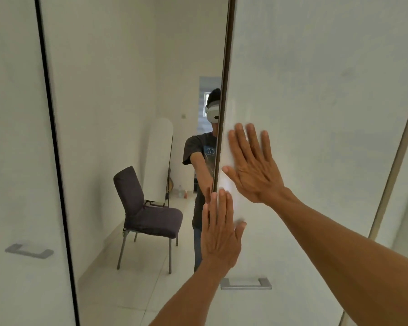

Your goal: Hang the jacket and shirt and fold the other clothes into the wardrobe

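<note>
Both my hands lie flat on a white wardrobe door (316,90), fingers spread, holding nothing. My right hand (252,165) presses the panel close to its left edge. Just below it, my left hand (219,229) rests at that same edge. A grey metal handle (245,284) sits on this door under my left hand. To the left stands a mirrored door (127,78), which reflects me and the room behind. No jacket, shirt or other clothes are in view, and the wardrobe's inside is hidden.
Another white door (14,137) with a grey handle (28,250) stands at the far left. The mirror reflects a dark covered chair (141,208), a white board leaning on a wall and a pale tiled floor. A further door edge (391,172) runs at the right.
</note>
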